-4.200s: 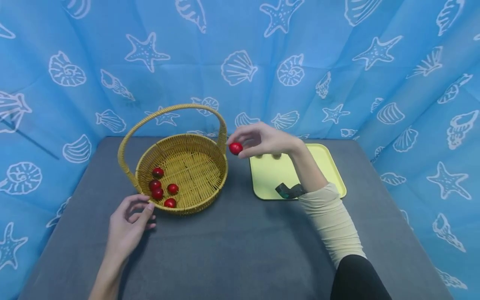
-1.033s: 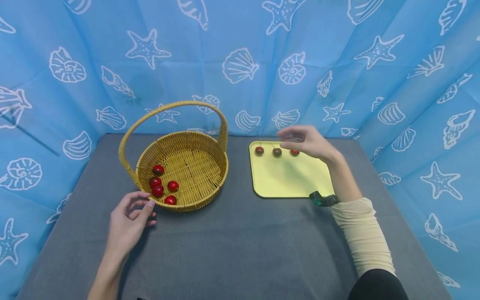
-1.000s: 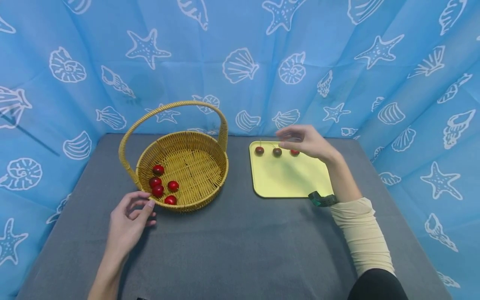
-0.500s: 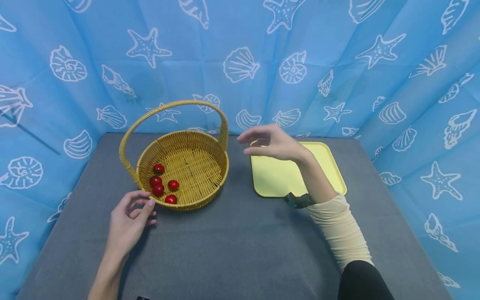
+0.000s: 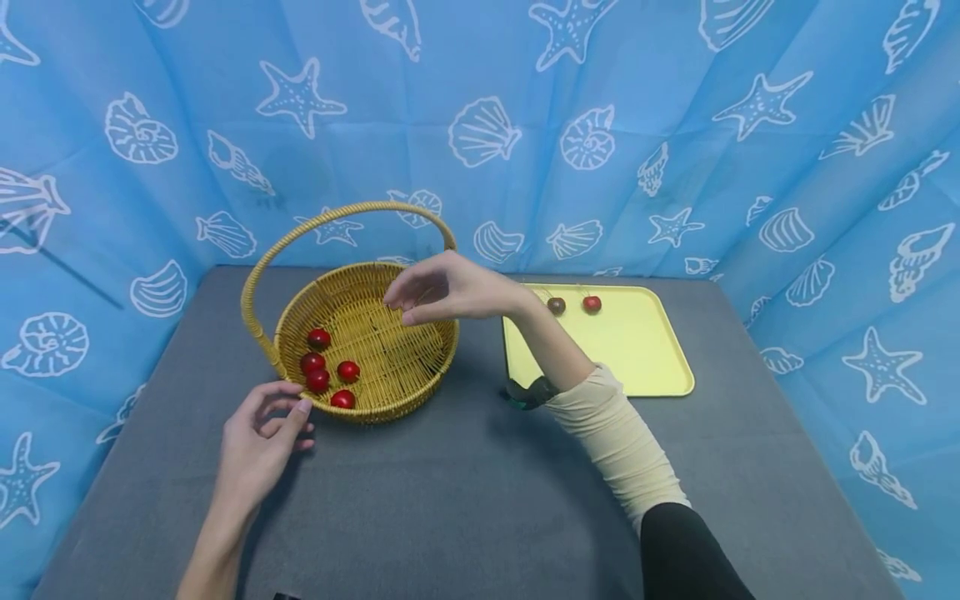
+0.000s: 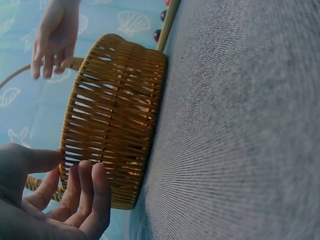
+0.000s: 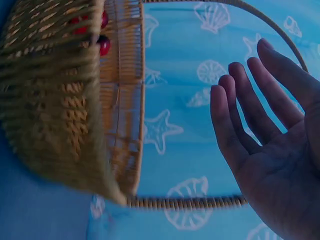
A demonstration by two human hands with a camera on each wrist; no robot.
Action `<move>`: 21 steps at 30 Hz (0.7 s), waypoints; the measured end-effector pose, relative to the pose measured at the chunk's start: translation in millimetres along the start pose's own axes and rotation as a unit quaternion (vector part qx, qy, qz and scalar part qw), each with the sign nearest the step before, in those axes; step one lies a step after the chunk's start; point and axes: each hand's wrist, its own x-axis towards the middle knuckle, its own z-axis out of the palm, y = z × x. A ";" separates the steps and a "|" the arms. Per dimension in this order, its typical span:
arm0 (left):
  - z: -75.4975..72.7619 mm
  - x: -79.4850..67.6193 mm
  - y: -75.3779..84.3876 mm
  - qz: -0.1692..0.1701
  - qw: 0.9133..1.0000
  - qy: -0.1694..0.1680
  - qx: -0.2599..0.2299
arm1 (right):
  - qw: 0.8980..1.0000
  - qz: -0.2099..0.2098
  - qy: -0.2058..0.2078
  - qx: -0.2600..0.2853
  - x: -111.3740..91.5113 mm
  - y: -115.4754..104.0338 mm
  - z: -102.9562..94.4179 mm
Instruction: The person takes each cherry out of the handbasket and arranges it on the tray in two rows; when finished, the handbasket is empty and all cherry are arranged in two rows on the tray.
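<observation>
A yellow wicker basket with a tall handle stands on the left of the table. Several dark red cherries lie in its left front part. At the basket's front left rim, my left hand holds the edge between thumb and fingers; the left wrist view shows the other fingers curled outside the wall. Over the basket's right side hangs my right hand, its fingers loosely bent and apart. In the right wrist view its palm holds nothing.
A pale yellow tray lies to the right. Two cherries show at its back edge in the head view, where my right forearm crosses its left part. A blue shell-printed curtain hangs behind the grey table.
Earliest, my right hand held a cherry beside the basket; a second ago it was above the tray, with three cherries visible there. It has since moved left over the basket. My left hand stays put.
</observation>
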 end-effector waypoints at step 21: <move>0.1 0.9 -0.6 0.003 1.000 0.007 -0.008 | 0.996 0.040 -0.081 0.015 94.5 28.8 34.2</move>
